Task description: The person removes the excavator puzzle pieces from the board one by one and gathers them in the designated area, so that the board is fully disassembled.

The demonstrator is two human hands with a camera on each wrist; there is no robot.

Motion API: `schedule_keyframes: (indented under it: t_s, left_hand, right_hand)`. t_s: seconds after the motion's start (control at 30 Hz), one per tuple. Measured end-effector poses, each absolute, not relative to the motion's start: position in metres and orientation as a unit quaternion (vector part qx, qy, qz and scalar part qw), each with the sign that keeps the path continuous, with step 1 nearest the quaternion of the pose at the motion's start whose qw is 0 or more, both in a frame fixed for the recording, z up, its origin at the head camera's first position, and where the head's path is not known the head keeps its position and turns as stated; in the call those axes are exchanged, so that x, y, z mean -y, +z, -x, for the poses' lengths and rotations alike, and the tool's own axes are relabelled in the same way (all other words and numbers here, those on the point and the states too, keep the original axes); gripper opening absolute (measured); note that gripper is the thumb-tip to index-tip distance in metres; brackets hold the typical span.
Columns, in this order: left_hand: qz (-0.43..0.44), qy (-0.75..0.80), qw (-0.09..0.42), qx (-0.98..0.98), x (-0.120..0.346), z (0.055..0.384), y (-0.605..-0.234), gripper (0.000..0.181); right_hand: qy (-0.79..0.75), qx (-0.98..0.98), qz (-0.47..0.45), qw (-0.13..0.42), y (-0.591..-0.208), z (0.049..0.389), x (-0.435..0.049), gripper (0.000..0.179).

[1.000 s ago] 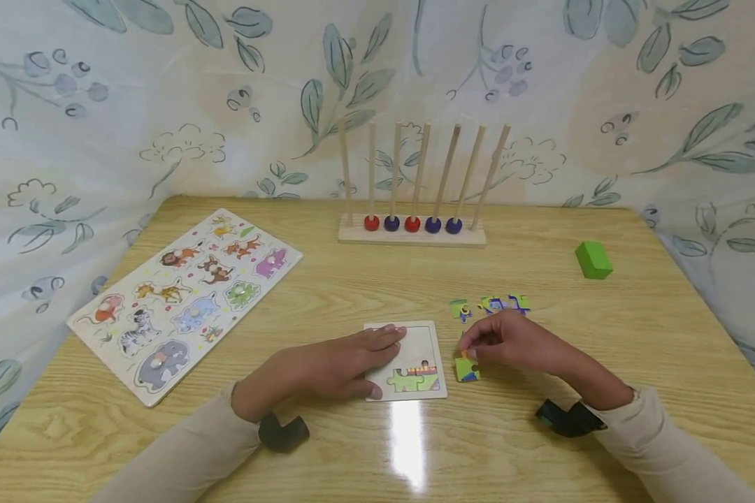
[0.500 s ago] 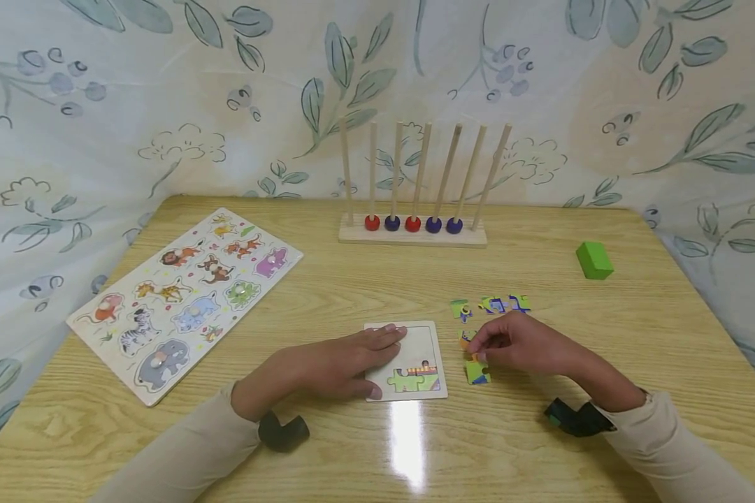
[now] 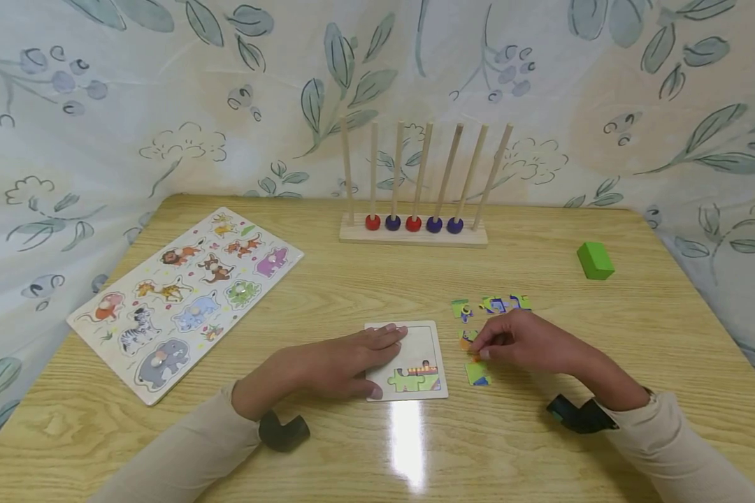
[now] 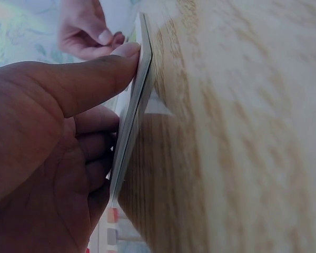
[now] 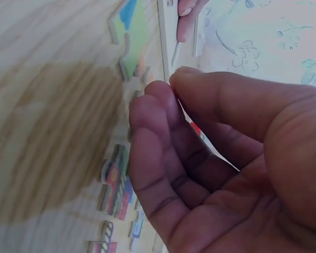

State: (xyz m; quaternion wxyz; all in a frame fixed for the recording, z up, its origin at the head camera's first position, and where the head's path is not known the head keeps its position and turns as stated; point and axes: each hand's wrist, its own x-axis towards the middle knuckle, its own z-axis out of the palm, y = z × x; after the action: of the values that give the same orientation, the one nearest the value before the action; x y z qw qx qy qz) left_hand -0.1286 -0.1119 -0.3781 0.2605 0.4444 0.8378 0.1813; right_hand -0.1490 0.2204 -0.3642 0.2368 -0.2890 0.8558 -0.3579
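My left hand (image 3: 340, 362) rests on the small white puzzle tray (image 3: 419, 341), fingers spread over its left part. In the left wrist view the thumb presses at the tray's edge (image 4: 143, 63). A few joined jigsaw pieces (image 3: 415, 381) fill the tray's lower right. To its right, my right hand (image 3: 519, 342) hovers low, fingers curled and thumb tip close to the index fingertip, with no piece visible between them. Just below those fingertips lies a green and blue jigsaw piece (image 3: 477, 374). Another piece (image 3: 467, 339) is partly covered by the fingers.
Several loose jigsaw pieces (image 3: 494, 305) lie beyond the right hand. An animal peg puzzle (image 3: 189, 293) occupies the left side of the table. A wooden peg rack (image 3: 412, 236) with red and blue beads stands at the back. A green block (image 3: 595, 260) sits at far right.
My right hand has moved the green and blue piece slightly right, then lifted a little away from it, leaving it on the table. The left hand has stayed on the tray.
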Motion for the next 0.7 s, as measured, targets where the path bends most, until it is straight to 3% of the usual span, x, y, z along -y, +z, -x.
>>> schedule_keyframes:
  t_s: [0.3,0.7]
  left_hand:
    - [-0.440,0.184,0.262,-0.839,0.111,0.129,-0.379,0.070]
    - [-0.437,0.186,0.264,-0.840,0.111,0.129,-0.379,0.071]
  right_hand:
    - [-0.377,-0.851,0.297,0.211,-0.362,0.147,-0.206,0.013]
    - [-0.402,-0.829,0.314,0.230,-0.371,0.147,-0.172,0.013]
